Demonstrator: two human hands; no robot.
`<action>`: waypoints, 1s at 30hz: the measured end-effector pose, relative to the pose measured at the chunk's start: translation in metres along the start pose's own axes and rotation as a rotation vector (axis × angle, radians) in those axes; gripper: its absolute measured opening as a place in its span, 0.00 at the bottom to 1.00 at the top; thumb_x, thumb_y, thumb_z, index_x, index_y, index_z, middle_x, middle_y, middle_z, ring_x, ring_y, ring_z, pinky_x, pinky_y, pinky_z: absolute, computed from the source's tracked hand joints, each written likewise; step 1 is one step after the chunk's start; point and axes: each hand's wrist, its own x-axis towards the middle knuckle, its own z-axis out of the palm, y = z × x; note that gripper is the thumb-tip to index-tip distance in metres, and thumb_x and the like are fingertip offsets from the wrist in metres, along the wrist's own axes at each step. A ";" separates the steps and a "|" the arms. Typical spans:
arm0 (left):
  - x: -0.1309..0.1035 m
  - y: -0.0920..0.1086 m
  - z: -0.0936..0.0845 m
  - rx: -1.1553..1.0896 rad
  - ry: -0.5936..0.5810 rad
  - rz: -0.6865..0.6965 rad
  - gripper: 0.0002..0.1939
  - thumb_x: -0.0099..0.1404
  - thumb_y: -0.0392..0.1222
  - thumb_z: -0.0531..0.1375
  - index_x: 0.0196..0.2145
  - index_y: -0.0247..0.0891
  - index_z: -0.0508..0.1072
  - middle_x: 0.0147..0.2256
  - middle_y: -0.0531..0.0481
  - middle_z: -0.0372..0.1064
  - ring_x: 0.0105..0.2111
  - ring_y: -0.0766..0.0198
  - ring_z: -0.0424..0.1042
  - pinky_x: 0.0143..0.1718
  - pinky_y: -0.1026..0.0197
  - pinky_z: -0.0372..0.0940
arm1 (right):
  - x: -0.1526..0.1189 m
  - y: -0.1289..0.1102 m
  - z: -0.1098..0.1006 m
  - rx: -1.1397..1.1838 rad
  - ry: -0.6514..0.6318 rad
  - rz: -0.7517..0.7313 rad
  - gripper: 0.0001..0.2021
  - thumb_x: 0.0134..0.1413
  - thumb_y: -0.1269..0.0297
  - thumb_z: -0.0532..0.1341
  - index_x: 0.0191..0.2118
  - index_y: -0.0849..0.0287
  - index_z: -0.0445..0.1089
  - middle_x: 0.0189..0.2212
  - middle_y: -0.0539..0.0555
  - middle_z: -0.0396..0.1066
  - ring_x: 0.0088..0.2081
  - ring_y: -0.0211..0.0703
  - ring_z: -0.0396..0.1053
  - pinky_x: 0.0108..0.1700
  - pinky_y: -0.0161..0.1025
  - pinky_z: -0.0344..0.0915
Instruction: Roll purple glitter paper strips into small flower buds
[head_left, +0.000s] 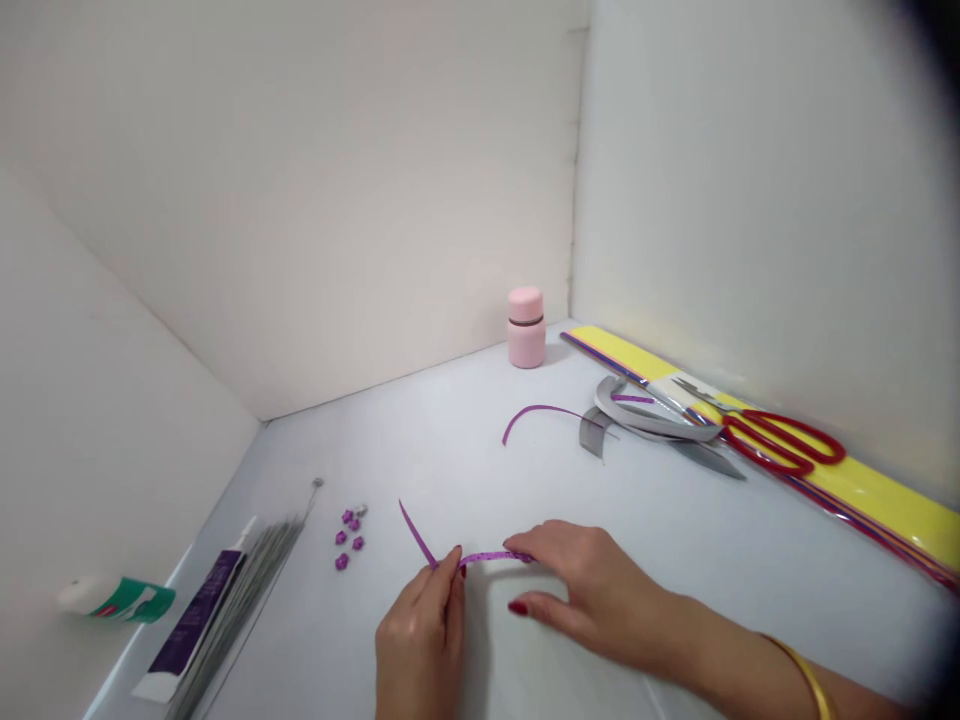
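Note:
A narrow purple paper strip (484, 557) stretches between my hands at the front middle of the table. My left hand (427, 630) is closed, pinching the strip between thumb and forefinger, and a loose tail rises past it to the upper left. My right hand (581, 580) lies over the strip's right end with the fingers touching it. Its thumb is spread away below, so that hand looks open. To the left lie several small purple folded stars (342, 538). A second purple strip (540, 408) curves on the table farther back.
Grey strips (637, 420) and red-handled scissors (784, 440) lie at the right, by a long yellow pack (877, 490). A pink bottle (526, 330) stands near the back corner. At left are a purple-and-white tube (199, 610), thin grey wires (247, 600) and a green-and-white bottle (124, 598).

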 end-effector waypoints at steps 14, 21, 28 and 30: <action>0.004 0.030 -0.007 -0.080 -0.374 -0.275 0.19 0.66 0.44 0.47 0.41 0.38 0.77 0.16 0.48 0.74 0.16 0.58 0.73 0.21 0.62 0.63 | 0.007 0.009 -0.003 -0.115 0.204 0.071 0.14 0.61 0.71 0.48 0.34 0.61 0.71 0.24 0.51 0.68 0.26 0.37 0.63 0.29 0.33 0.58; 0.005 0.033 -0.026 -0.048 -0.053 -0.250 0.25 0.63 0.52 0.51 0.47 0.29 0.72 0.11 0.59 0.58 0.11 0.68 0.61 0.17 0.67 0.56 | 0.007 0.004 0.002 -0.019 0.199 0.077 0.12 0.60 0.70 0.51 0.33 0.58 0.72 0.23 0.48 0.70 0.25 0.34 0.67 0.29 0.28 0.61; 0.001 0.032 -0.019 0.216 0.174 0.157 0.15 0.63 0.44 0.55 0.44 0.34 0.73 0.19 0.54 0.69 0.18 0.67 0.69 0.22 0.66 0.57 | 0.007 0.004 0.013 -0.159 0.249 -0.045 0.14 0.61 0.69 0.49 0.35 0.59 0.72 0.22 0.52 0.64 0.25 0.38 0.62 0.28 0.33 0.55; 0.000 0.029 -0.014 0.242 0.157 0.178 0.12 0.63 0.43 0.56 0.41 0.37 0.74 0.18 0.55 0.68 0.17 0.68 0.68 0.21 0.65 0.56 | 0.006 0.002 0.017 -0.187 0.249 -0.085 0.14 0.61 0.70 0.48 0.35 0.59 0.71 0.21 0.52 0.64 0.25 0.38 0.60 0.28 0.34 0.54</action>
